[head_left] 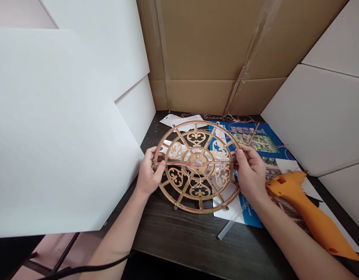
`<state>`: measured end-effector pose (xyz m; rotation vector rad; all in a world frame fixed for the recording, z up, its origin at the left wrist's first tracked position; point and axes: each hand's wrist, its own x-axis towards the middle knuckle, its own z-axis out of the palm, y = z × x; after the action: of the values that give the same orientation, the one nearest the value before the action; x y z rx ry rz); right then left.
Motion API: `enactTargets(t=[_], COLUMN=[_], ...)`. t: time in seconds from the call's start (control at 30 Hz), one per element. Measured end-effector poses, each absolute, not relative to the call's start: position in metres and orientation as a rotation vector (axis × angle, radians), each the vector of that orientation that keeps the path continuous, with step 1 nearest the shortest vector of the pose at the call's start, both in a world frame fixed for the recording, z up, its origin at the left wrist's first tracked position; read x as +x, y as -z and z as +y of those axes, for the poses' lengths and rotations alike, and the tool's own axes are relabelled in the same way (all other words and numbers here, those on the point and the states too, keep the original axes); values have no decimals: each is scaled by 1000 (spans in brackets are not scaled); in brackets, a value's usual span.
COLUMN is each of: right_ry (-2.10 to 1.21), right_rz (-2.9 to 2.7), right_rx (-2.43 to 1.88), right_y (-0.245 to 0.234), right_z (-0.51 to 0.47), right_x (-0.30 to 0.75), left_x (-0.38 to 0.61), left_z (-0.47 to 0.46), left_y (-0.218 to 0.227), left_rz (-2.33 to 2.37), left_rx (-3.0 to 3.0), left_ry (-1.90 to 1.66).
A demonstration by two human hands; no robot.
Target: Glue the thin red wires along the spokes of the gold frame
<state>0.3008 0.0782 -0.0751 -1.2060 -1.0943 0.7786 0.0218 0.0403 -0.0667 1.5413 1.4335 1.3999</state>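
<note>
The bare left hand (149, 173) sits left of centre, palm turned inward, thumb on top and fingers curled beneath in a closed pinch; the bare left forearm (118, 233) runs down to the lower left edge, wrist nearly straight; the bare right hand (251, 175) mirrors it on the right, back facing up, thumb and forefinger pinched together; the bare right forearm (298, 241) slants to the lower right corner; both hands are level, well apart.
</note>
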Motion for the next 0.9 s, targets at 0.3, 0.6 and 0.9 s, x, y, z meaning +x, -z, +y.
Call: enactTargets(t=[0.3,0.6,0.9], right_ry=[-691,-706,-727], right_rz=[-1137,-1144,-1137], right_rx=[-1224,-1208,-1198], right_y=[76,75,74], right_z=[79,77,78], right_x=[301,300,299], left_x=[25,27,26], left_z=[41,42,43], left_y=[60,56,59], left_rz=[1439,1428,1465], left_rx=[1580,1515,1534], left_ry=[-1410,-1414,-1369])
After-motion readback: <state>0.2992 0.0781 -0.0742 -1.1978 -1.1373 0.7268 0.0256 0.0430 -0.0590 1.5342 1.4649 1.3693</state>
